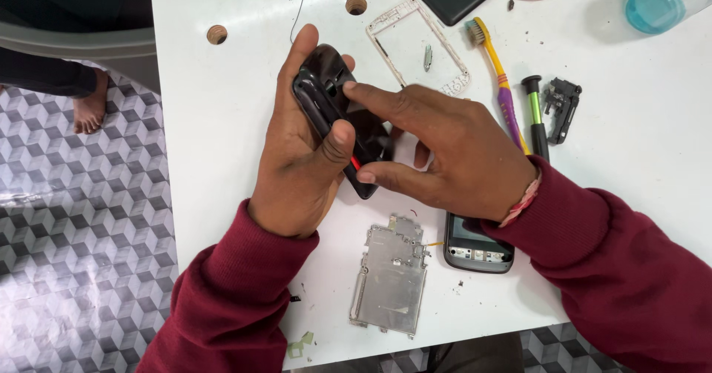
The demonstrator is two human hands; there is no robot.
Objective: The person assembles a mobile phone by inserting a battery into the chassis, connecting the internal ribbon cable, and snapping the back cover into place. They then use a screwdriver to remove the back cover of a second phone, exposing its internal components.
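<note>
A: Centre of frame, just above the middle: black phone shell (pixel 337 117), glossy, dark, rounded corners, small red bit showing at lower edge. Raised off white table (pixel 222 158).

B: Axis?

A: Long axis diagonal, upper left to lower right. Top end toward upper left, tilted on edge, inner side facing right.

B: Hands?

A: Left hand (pixel 297 165) wrapped around shell, fingers closed on it, thumb pressed on near edge. Right hand (pixel 452 158) not gripping: index finger stretched out, tip touching shell's upper part, thumb against lower end, other fingers curled loosely.

B: Around?

A: Lower centre: silver metal plate (pixel 389 276), flat. Just right of it: grey phone body (pixel 475 251), partly under right wrist. Upper centre: white frame (pixel 419 47). Right of that: toothbrush (pixel 500 84), green-handled screwdriver (pixel 535 117), small black part (pixel 561 106).
</note>
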